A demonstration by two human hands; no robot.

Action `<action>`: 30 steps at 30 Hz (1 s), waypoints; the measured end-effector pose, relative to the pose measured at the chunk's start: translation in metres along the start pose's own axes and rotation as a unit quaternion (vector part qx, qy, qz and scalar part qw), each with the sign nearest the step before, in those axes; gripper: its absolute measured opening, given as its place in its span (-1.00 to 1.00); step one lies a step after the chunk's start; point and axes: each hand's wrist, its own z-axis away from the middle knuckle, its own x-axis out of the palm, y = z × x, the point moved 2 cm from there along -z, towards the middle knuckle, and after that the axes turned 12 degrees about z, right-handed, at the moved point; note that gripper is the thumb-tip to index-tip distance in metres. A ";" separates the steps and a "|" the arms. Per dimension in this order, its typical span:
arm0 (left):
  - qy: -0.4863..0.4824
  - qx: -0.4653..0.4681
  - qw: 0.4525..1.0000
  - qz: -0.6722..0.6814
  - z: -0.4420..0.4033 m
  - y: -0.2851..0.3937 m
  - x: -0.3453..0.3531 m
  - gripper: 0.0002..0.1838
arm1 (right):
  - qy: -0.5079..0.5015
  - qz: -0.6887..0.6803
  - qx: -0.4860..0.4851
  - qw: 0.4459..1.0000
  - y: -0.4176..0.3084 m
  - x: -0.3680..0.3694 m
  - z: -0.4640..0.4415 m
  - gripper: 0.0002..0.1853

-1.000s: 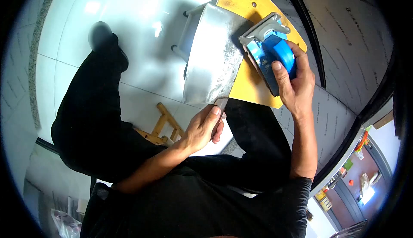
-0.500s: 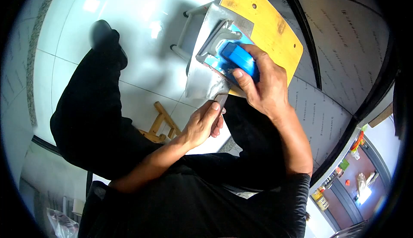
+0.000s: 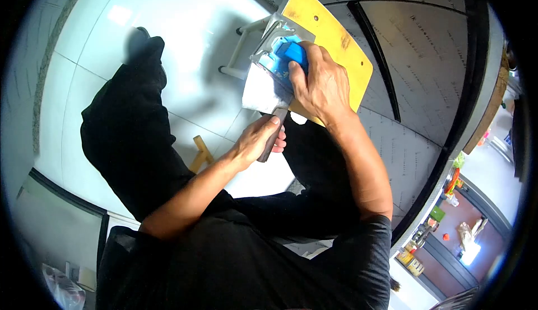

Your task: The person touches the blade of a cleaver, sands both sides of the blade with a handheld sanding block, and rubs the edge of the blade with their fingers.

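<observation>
My left hand [image 3: 256, 140] is closed around the dark handle of a broad-bladed cleaver [image 3: 261, 90]. The blade lies flat over the near left edge of a yellow stool seat [image 3: 339, 44]. With my right hand [image 3: 323, 86] I grip a blue hand sander [image 3: 291, 52], which has metal clamps at its far end. It rests on the upper part of the blade and hides some of it. The sander's underside is out of sight.
White stool legs [image 3: 238, 72] stick out left of the seat. A small wooden stool [image 3: 200, 153] is on the tiled floor, partly behind my left forearm. Printed sheeting [image 3: 414, 46] covers the floor to the right, with a black strip [image 3: 376, 60] across it.
The sander has slid up and left along the blade with my right hand. The view has shifted, and more of the cleaver's handle shows below my left thumb.
</observation>
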 end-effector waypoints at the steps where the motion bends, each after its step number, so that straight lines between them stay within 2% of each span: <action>1: -0.006 -0.010 1.000 0.012 0.001 0.001 0.002 -0.43 | -0.012 0.004 0.010 1.000 -0.003 -0.001 -0.003 -0.63; 4: -0.021 -0.020 0.999 0.041 0.002 0.007 0.009 -0.46 | -0.019 0.031 0.014 0.999 -0.001 0.007 -0.006 -0.60; 6: -0.064 -0.021 0.998 -0.001 0.003 0.010 0.008 -0.47 | 0.008 0.035 0.006 0.999 -0.004 0.008 -0.008 -0.56; 10: -0.047 0.032 0.997 -0.049 -0.006 0.007 0.009 -0.49 | 0.062 0.049 0.016 0.997 -0.006 0.015 -0.011 -0.47; 11: -0.034 0.029 0.998 -0.048 -0.011 0.007 0.008 -0.52 | 0.067 0.063 0.012 0.996 -0.006 0.014 -0.011 -0.49; 14: -0.026 -0.011 0.999 -0.046 -0.015 0.021 0.009 -0.54 | 0.059 0.075 0.015 0.995 -0.008 0.013 -0.012 -0.50; 20: -0.023 0.025 0.999 -0.040 -0.010 0.023 0.012 -0.52 | 0.069 0.089 0.054 0.992 -0.012 0.015 -0.017 -0.51; 24: -0.023 0.026 0.992 -0.118 -0.009 0.028 0.016 -0.54 | 0.043 0.089 0.089 0.991 -0.015 0.013 -0.023 -0.49; 26: -0.007 0.042 0.991 -0.128 -0.008 0.028 0.021 -0.56 | 0.083 0.089 0.069 0.990 -0.018 0.014 -0.017 -0.51; 27: 0.000 0.041 0.990 -0.138 -0.007 0.028 0.021 -0.67 | 0.084 0.076 0.042 0.993 -0.018 0.015 -0.012 -0.49; 30: 0.017 0.035 0.990 -0.137 -0.007 0.028 0.022 -0.66 | 0.056 0.074 0.014 0.996 -0.025 0.011 -0.007 -0.47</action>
